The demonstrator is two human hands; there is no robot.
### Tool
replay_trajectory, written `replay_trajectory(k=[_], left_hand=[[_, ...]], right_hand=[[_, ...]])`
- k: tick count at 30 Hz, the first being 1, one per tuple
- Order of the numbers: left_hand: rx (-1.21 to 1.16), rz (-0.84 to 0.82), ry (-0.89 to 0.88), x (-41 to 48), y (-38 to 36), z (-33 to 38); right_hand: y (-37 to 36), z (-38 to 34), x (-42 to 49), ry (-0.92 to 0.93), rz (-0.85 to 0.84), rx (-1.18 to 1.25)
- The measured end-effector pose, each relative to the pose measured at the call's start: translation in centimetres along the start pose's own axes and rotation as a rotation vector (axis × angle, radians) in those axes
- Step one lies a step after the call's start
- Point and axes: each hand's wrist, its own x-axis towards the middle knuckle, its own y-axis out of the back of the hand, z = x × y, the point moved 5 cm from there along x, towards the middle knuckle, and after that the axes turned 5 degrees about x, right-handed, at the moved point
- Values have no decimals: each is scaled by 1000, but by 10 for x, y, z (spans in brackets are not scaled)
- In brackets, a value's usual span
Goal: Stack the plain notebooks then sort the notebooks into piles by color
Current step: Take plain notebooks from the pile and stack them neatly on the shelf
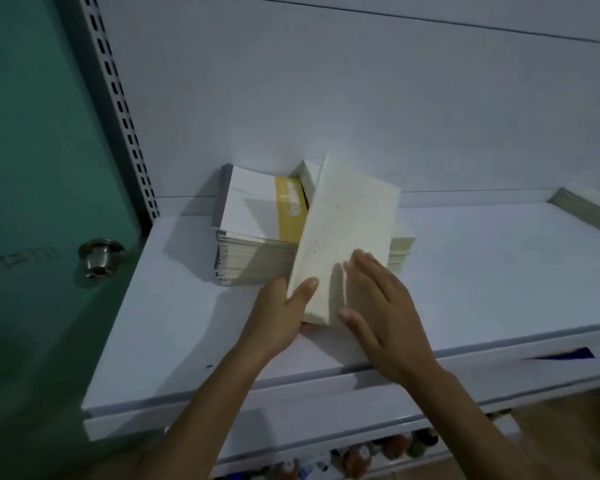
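A plain white notebook (340, 233) is tilted up over the white shelf (174, 327). My left hand (281, 313) grips its near left corner, thumb on the cover and fingers underneath. My right hand (378, 306) lies flat with straight fingers on its near right part. Behind it on the left stands a tall stack of notebooks (253, 237) whose top one is white with a yellow band (290, 209). A lower stack of pale notebooks (402, 247) peeks out to the right, mostly hidden by the tilted notebook.
The shelf backs onto a white panel with a slotted upright (118, 109) at the left. A green door with a metal knob (99, 256) stands to the left. Below the shelf's front edge, several small bottles (361, 455) show on a lower level.
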Motion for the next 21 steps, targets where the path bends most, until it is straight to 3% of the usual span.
replay_trajectory(k=[2, 4, 8, 10, 13, 15, 17, 19, 21], left_hand=[[-52, 127, -10, -6, 25, -9], [-78, 233, -17, -10, 43, -17], [-170, 249, 14, -9, 47, -21], [-184, 231, 5, -10, 47, -20], [-207, 218, -2, -11, 48, -19], [-209, 204, -7, -11, 48, -17], [-203, 200, -16, -11, 48, -16], [-196, 204, -23, -12, 48, -17], [-201, 209, -20, -11, 49, -17]], right_hand=[[11, 2, 18, -78, 188, 66], [19, 10, 43, -107, 268, -4], [12, 28, 79, -136, -66, -3], [9, 31, 75, -91, -74, -70], [17, 33, 60, -142, 118, -54], [25, 31, 53, -263, 254, 79], [39, 23, 51, -365, 503, 259], [46, -3, 49, -295, 674, 328], [34, -38, 47, -107, 614, 247]])
